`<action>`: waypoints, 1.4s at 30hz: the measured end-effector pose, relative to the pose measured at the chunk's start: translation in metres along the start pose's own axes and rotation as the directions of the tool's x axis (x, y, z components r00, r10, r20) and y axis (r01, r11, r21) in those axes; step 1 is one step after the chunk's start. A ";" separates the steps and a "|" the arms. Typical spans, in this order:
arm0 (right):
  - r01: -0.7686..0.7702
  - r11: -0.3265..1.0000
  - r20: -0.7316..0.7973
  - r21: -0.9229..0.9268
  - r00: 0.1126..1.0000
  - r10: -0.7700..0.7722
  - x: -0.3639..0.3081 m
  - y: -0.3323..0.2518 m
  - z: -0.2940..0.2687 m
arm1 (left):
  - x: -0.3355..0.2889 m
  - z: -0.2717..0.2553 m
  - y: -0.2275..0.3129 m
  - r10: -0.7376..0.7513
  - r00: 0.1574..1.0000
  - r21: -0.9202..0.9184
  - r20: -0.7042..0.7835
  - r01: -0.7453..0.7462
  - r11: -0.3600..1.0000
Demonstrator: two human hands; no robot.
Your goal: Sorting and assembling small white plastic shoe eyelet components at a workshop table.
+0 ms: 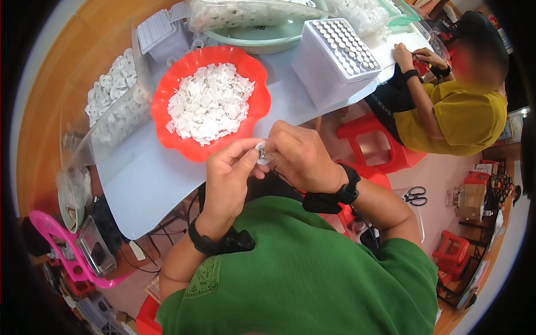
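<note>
A small round white plastic part (261,147) with a bit of metal at its middle is held up in front of my chest, off the table's near edge. My left hand (230,173) pinches it from the left between thumb and fingers. Curled over its right side, my right hand (301,156) has closed fingertips pressed on the same part; these fingers partly hide it. Just beyond my hands stands a red scalloped bowl (163,131) heaped with small flat white plastic pieces (209,103).
On the pale table (134,190), a clear bin (114,114) of white round parts stands left. A white box (324,78) topped with rows of metal discs stands right, a green basin (262,42) behind. A co-worker in yellow (463,120) works at right, near a red stool (379,151).
</note>
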State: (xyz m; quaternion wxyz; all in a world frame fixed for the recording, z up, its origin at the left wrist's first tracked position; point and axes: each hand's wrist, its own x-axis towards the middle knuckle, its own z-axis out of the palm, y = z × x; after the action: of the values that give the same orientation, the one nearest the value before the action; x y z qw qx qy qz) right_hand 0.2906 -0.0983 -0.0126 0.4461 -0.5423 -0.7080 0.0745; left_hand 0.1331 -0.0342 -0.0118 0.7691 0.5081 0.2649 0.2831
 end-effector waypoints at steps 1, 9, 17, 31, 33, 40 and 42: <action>-0.021 0.999 0.010 0.039 1.000 0.020 -0.001 0.003 0.000 | 0.001 0.001 0.000 -0.002 1.000 0.000 -0.002 0.002 1.000; -0.064 0.990 0.076 0.128 0.996 0.054 -0.005 0.013 -0.003 | 0.003 0.001 -0.005 -0.009 1.000 0.063 -0.011 0.010 0.998; -0.057 0.994 0.059 0.089 0.997 0.052 -0.005 0.010 0.000 | 0.003 0.005 -0.006 -0.024 0.999 0.067 -0.042 0.026 0.997; -0.614 0.383 0.367 0.690 0.753 0.546 -0.002 0.005 -0.007 | 0.000 0.001 -0.002 0.013 1.000 -0.053 -0.008 -0.013 0.998; -0.616 0.320 0.389 0.720 0.740 0.548 -0.001 0.002 -0.012 | 0.000 0.001 0.001 0.012 1.000 -0.170 -0.011 -0.013 0.985; -0.508 0.465 0.258 0.725 0.826 0.501 -0.001 -0.006 -0.001 | -0.001 -0.002 0.001 0.034 0.999 -0.186 0.036 -0.026 0.982; -0.549 0.490 0.262 0.676 0.802 0.537 0.004 -0.013 -0.004 | -0.001 -0.005 0.001 0.056 0.998 -0.189 0.039 -0.048 0.981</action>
State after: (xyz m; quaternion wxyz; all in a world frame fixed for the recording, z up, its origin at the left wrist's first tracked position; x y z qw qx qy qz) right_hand 0.2839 -0.1019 -0.0002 0.5702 -0.5143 -0.4145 0.4884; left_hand 0.1289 -0.0314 -0.0120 0.8116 0.4461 0.2065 0.3156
